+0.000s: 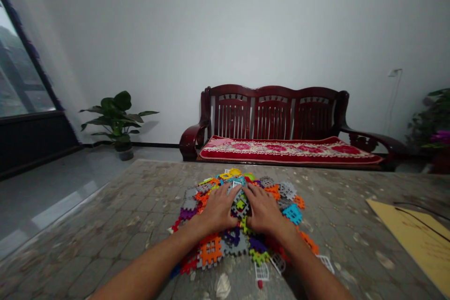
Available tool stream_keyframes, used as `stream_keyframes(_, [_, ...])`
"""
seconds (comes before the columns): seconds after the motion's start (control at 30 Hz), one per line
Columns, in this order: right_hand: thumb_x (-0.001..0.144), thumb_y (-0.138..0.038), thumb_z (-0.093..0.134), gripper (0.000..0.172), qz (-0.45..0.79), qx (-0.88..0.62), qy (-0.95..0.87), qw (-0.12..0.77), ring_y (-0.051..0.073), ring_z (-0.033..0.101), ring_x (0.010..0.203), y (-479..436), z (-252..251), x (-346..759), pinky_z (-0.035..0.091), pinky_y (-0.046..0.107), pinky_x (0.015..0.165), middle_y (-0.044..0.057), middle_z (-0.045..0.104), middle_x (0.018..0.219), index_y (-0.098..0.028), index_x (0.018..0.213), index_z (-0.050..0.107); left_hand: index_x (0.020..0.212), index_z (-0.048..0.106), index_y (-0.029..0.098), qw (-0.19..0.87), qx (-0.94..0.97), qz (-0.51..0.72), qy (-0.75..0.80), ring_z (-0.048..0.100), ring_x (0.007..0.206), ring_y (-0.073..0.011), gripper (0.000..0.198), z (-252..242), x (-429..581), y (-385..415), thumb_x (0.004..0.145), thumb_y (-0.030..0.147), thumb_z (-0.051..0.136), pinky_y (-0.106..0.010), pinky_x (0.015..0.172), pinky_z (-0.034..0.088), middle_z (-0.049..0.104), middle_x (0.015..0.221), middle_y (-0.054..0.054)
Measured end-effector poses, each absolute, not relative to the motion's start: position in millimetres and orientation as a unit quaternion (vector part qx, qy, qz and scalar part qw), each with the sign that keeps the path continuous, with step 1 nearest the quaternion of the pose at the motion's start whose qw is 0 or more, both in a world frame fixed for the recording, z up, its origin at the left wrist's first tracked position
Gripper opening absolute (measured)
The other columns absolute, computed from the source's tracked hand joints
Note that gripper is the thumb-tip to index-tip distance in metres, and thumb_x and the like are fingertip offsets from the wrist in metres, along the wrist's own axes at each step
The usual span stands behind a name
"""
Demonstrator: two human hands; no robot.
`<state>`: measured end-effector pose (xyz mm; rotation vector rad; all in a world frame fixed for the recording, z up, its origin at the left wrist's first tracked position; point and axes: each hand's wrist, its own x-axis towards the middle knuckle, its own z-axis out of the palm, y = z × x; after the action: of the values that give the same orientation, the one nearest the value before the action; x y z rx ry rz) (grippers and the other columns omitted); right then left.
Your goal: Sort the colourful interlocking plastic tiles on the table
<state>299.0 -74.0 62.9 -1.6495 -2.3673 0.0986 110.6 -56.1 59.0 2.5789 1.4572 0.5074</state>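
Observation:
A heap of colourful plastic interlocking building pieces lies on the table in front of me. My left hand (221,207) rests on the left side of the heap, and my right hand (263,210) on the right side. Both have their fingers stretched forward and thumbs apart, cupped over the pieces. Between them shows a grey piece with a lime-green centre (241,205). An orange lattice piece (210,249) lies nearer to me, and a blue piece (293,214) sits right of my right hand. Pieces under my palms are hidden.
The table has a grey patterned cover (140,225). At the right lies a yellow sheet (415,239) with dark cords (422,229) across it. White lattice pieces (262,272) and a small red piece (260,284) lie near me. A dark red wooden bench (274,117) stands beyond.

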Motion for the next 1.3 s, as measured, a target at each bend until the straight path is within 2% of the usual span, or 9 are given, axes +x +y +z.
stream_keyframes(0.23, [0.063, -0.019, 0.062, 0.09, -0.005, -0.568, -0.817, 0.1, 0.038, 0.039, 0.132, -79, 66, 294, 0.035, 0.056, 0.102, 0.014, 0.037, 0.153, -0.024, 0.148, 0.035, 0.139, 0.047, 0.026, 0.024, 0.872, 0.167, 0.46, 0.055, 0.118, -0.0312, 0.073, 64, 104, -54, 0.069, 0.02, 0.063, -0.041, 0.1, 0.041, 0.061, 0.127, -0.012])
stream_keyframes(0.37, [0.069, -0.017, 0.056, 0.072, -0.024, -0.57, -0.813, 0.118, 0.036, 0.047, 0.124, -79, 65, 291, 0.038, 0.052, 0.098, 0.015, 0.049, 0.144, -0.021, 0.141, 0.044, 0.135, 0.051, 0.025, 0.043, 0.869, 0.183, 0.457, 0.058, 0.114, -0.0292, 0.062, 63, 95, -50, 0.074, 0.023, 0.062, -0.04, 0.1, 0.042, 0.065, 0.122, -0.01])
stream_keyframes(0.5, [0.071, -0.013, 0.053, 0.06, -0.025, -0.581, -0.802, 0.137, 0.031, 0.054, 0.115, -76, 66, 295, 0.042, 0.044, 0.093, 0.014, 0.06, 0.128, -0.021, 0.13, 0.054, 0.133, 0.054, 0.027, 0.083, 0.849, 0.213, 0.477, 0.058, 0.119, -0.0261, 0.064, 66, 91, -46, 0.07, 0.019, 0.063, -0.036, 0.103, 0.041, 0.064, 0.13, -0.007])
stream_keyframes(0.63, [0.067, -0.007, 0.052, 0.058, -0.003, -0.596, -0.782, 0.186, 0.026, 0.059, 0.109, -69, 66, 306, 0.044, 0.036, 0.09, 0.009, 0.066, 0.117, -0.023, 0.122, 0.06, 0.126, 0.061, 0.029, 0.093, 0.797, 0.231, 0.55, 0.064, 0.109, -0.0262, 0.059, 76, 89, -39, 0.068, 0.018, 0.061, -0.033, 0.093, 0.047, 0.07, 0.119, -0.004])
stream_keyframes(0.73, [0.063, -0.006, 0.05, 0.06, 0.03, -0.596, -0.761, 0.257, 0.023, 0.062, 0.107, -62, 68, 316, 0.045, 0.032, 0.089, 0.005, 0.068, 0.115, -0.024, 0.119, 0.062, 0.123, 0.062, 0.029, 0.106, 0.757, 0.236, 0.6, 0.068, 0.095, -0.0255, 0.055, 83, 86, -33, 0.068, 0.02, 0.061, -0.032, 0.083, 0.049, 0.075, 0.103, -0.003])
stream_keyframes(0.83, [0.06, -0.008, 0.052, 0.06, 0.081, -0.618, -0.715, 0.317, 0.023, 0.066, 0.099, -56, 72, 327, 0.048, 0.031, 0.085, 0.004, 0.072, 0.107, -0.023, 0.117, 0.062, 0.121, 0.063, 0.026, 0.133, 0.722, 0.265, 0.625, 0.069, 0.087, -0.0242, 0.052, 87, 81, -25, 0.068, 0.023, 0.064, -0.03, 0.079, 0.049, 0.075, 0.097, -0.003])
stream_keyframes(1.03, [0.062, -0.022, 0.063, 0.047, 0.181, -0.654, -0.624, 0.386, 0.023, 0.067, 0.081, -43, 72, 345, 0.05, 0.03, 0.073, 0.003, 0.072, 0.087, -0.019, 0.109, 0.063, 0.114, 0.064, 0.019, 0.21, 0.69, 0.359, 0.592, 0.068, 0.094, -0.0223, 0.041, 87, 71, -12, 0.072, 0.022, 0.064, -0.03, 0.086, 0.051, 0.074, 0.102, -0.004])
stream_keyframes(1.17, [0.069, -0.026, 0.057, 0.052, 0.19, -0.631, -0.604, 0.448, 0.022, 0.066, 0.091, -34, 59, 349, 0.05, 0.034, 0.082, 0.007, 0.07, 0.102, -0.017, 0.12, 0.059, 0.115, 0.065, 0.019, 0.232, 0.713, 0.368, 0.549, 0.066, 0.103, -0.0237, 0.042, 84, 70, -9, 0.073, 0.02, 0.064, -0.035, 0.097, 0.049, 0.072, 0.11, -0.005])
stream_keyframes(1.3, [0.076, -0.027, 0.049, 0.05, 0.154, -0.617, -0.615, 0.466, 0.024, 0.061, 0.108, -32, 53, 347, 0.046, 0.04, 0.097, 0.011, 0.064, 0.119, -0.017, 0.124, 0.059, 0.127, 0.06, 0.021, 0.187, 0.755, 0.366, 0.512, 0.053, 0.127, -0.0273, 0.058, 74, 71, -13, 0.07, 0.024, 0.072, -0.04, 0.11, 0.039, 0.057, 0.138, -0.01])
